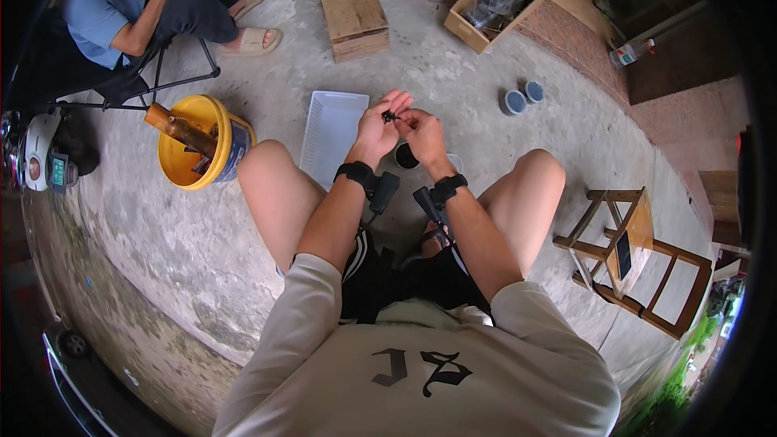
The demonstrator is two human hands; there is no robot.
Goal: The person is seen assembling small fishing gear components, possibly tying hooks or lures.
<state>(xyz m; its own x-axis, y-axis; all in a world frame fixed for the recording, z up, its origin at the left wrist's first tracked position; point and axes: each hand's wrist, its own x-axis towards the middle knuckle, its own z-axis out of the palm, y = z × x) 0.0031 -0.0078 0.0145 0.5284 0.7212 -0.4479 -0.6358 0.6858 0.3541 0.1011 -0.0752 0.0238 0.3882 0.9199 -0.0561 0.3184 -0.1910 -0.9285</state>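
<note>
My left hand [377, 134] is turned palm up and cupped, with small black pieces [388, 116] lying on it near the fingers. Against them, my right hand [426, 137] pinches with thumb and fingertips; what sits in that pinch is too small to make out. Both hands meet above the floor between my knees. Just below them stands a round container with dark contents [406, 156], partly covered by my right hand. A white plastic tray [317, 133] lies beside my left hand, its inside ribbed along one edge.
A yellow bucket [174, 168] holding a brown tube stands left. Ahead are a wooden box [354, 20] and a carton with clear plastic [468, 31]. Two small tubs [513, 103] sit at the right, beyond a wooden stool [635, 251]. Another person [105, 8] sits far left.
</note>
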